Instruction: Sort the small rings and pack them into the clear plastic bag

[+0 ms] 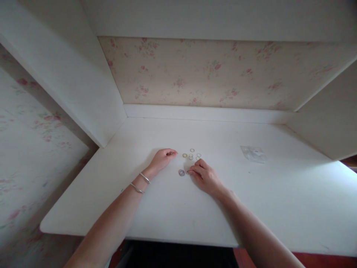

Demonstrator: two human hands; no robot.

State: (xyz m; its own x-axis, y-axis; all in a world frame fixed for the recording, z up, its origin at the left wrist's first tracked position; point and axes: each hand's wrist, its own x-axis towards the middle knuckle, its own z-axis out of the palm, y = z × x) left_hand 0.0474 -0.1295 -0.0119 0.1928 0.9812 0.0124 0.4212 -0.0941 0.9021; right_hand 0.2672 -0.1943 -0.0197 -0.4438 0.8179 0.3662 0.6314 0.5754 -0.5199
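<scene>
Several rings are scattered on the desk between left hand and right hand; fingers are curled, whether pinching anything cannot be told.

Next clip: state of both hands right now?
Left hand: fingers curled; whether it holds anything can't be told.
Right hand: fingers curled beside the grey rings; any hold can't be told.
</scene>
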